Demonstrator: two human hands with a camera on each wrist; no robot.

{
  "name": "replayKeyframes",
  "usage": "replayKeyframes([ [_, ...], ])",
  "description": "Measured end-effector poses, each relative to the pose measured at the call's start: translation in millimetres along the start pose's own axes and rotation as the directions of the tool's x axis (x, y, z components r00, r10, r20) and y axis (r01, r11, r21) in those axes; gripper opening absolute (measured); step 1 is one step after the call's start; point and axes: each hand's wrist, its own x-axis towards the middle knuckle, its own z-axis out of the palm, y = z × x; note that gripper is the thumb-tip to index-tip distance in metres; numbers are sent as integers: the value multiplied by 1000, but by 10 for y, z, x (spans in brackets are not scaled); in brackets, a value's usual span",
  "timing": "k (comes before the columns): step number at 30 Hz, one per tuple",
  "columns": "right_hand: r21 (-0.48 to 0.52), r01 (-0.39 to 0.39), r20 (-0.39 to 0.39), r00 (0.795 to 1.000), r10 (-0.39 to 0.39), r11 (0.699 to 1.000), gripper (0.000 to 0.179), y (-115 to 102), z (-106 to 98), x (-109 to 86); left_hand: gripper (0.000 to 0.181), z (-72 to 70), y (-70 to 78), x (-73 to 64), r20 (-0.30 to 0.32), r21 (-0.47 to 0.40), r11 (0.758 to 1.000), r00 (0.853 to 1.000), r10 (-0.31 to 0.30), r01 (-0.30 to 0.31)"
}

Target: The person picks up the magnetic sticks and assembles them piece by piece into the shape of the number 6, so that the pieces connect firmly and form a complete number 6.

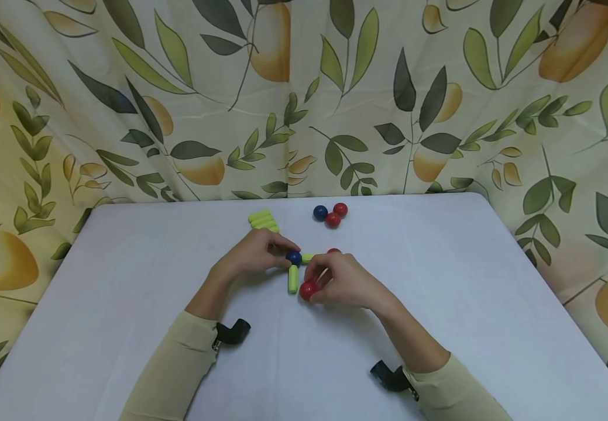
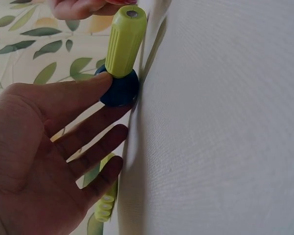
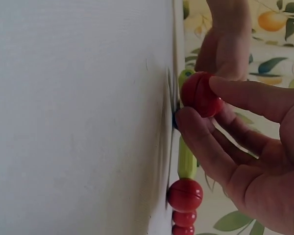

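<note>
My left hand (image 1: 251, 252) pinches a dark blue ball (image 1: 294, 258) between thumb and fingers on the table. Two yellow-green ribbed rods meet that ball: one rod (image 1: 293, 280) points toward me, the other rod (image 1: 307, 258) points right. A metal spot shows on the near rod's end (image 2: 132, 14) in the left wrist view. My right hand (image 1: 348, 280) holds a glossy red ball (image 3: 202, 94) by thumb and fingertips, just right of the near rod's end. At the right rod's far end sits another red ball (image 3: 185, 195), mostly hidden by my right hand in the head view.
Several yellow-green rods (image 1: 263, 219) lie side by side beyond my left hand. Toward the back edge, a blue ball (image 1: 320, 213) and two red balls (image 1: 333, 220) sit close together. The white-covered table (image 1: 440, 251) ends at a leaf-patterned curtain (image 1: 335, 117).
</note>
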Motion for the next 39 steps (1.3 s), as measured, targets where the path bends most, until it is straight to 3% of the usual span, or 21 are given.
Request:
replayKeyframes([
  [14, -45, -13, 7, 1000, 13, 999, 30, -41, 129, 20, 32, -3, -20, 5, 3, 0, 1000, 1000, 3, -3],
  [21, 7, -19, 17, 1000, 19, 1000, 30, -63, 175, 6, 30, -8, -12, -9, 0, -7, 1000, 1000, 7, -7],
  [39, -10, -5, -61, 998, 5, 1000, 29, -119, 290, 28, 31, 2, -37, -4, -10, 1, 999, 999, 42, -42],
])
